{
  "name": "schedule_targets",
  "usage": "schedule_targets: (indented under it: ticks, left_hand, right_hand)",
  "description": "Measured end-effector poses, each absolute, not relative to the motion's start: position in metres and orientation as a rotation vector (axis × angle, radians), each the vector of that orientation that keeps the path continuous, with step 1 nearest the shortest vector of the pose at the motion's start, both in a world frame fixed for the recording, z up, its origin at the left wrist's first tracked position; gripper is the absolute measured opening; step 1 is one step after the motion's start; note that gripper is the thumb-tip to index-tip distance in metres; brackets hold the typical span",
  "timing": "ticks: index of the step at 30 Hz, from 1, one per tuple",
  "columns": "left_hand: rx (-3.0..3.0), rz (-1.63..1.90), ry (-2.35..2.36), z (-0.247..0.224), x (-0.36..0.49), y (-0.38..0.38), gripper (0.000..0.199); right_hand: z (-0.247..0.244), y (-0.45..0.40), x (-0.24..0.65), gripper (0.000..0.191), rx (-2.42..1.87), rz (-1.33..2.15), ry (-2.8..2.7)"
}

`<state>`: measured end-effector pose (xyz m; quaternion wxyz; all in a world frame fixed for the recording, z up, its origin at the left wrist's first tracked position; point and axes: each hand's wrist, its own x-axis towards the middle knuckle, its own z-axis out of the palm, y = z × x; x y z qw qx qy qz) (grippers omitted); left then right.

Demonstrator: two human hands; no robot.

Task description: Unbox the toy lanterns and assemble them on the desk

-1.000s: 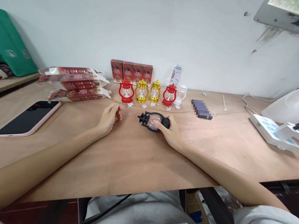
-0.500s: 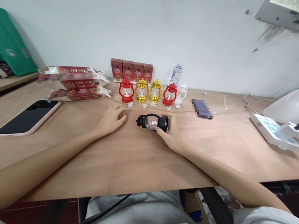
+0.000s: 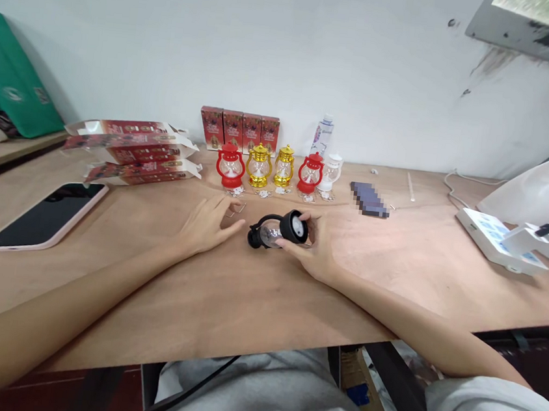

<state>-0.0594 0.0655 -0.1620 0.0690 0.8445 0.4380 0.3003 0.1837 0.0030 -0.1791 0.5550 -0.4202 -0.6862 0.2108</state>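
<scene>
My right hand grips a small black toy lantern by its base, thumb below and fingers above. The lantern lies tilted, its top pointing left and its round underside turned partly towards me. To the left, my left hand rests on the table with thumb and fingers apart. Thin bent wire lies at its fingertips; whether they touch it I cannot tell. Behind stand a red lantern, gold lanterns, another red lantern and a white lantern, with small white tags before them.
Red printed boxes stand against the wall beside a water bottle. Flattened cartons and a pink-cased phone are on the left. A pixelated dark object and a white power strip lie to the right.
My right hand has turned the black lantern so its underside faces me more and its top points lower left. My left hand has shifted slightly right, its thumb nearer the lantern.
</scene>
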Motion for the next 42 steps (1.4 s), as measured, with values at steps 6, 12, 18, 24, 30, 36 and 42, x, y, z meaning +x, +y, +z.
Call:
schedule_targets:
  ticks: [6,12,18,24,30,36,42]
  left_hand:
    - [2.680,0.781,0.978,-0.159,-0.050,0.047,0.062]
    - [2.651,0.757,1.010,-0.166,-0.045,0.047,0.052]
    - [2.617,0.721,1.053,-0.166,-0.047,0.050,0.051]
    - [2.600,0.702,1.081,-0.169,-0.047,0.052,0.050]
    - [2.469,0.771,1.038,-0.168,-0.043,0.048,0.046]
    - [1.992,1.206,1.037,-0.171,-0.045,0.060,0.052]
    - [1.339,1.383,0.923,-0.169,-0.044,0.067,0.058]
  right_hand:
    - [-0.170,0.000,0.184,0.043,-0.867,0.481,-1.734]
    - [-0.163,-0.003,0.185,0.020,-0.787,0.553,-1.894]
    - [-0.160,-0.002,0.187,0.019,-0.862,0.474,-1.896]
    - [-0.165,0.000,0.184,0.022,-0.949,0.360,-1.884]
    - [-0.171,0.001,0.181,0.022,-0.981,0.324,-1.776]
    - [-0.173,0.025,0.193,0.025,-1.064,0.508,-1.439]
    - [-0.151,0.073,0.171,0.020,-1.173,0.506,-1.848]
